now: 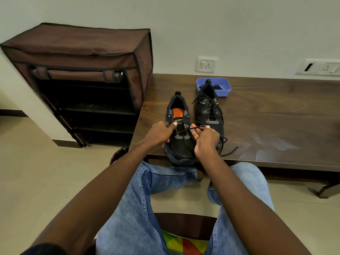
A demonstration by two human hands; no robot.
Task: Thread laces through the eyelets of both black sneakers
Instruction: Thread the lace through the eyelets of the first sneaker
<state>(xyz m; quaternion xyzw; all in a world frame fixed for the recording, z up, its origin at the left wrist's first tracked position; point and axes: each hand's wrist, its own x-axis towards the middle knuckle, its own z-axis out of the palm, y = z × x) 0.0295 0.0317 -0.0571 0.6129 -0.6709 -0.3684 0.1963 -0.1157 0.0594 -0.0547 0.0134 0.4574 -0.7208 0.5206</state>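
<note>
Near sneaker (181, 144) overhangs table (276, 126) edge; both hands grip it.

Dark wooden table (276, 115) against a pale wall (220, 24); purple tray (225, 89) at its far edge; two sockets (206, 64) on the wall above; brown fabric shoe rack (82, 57) at left, shelves open; beige tiled floor (36, 172); multicoloured cushion (184, 243) nearest.

White marks on right sneaker (209, 111) unreadable.
</note>
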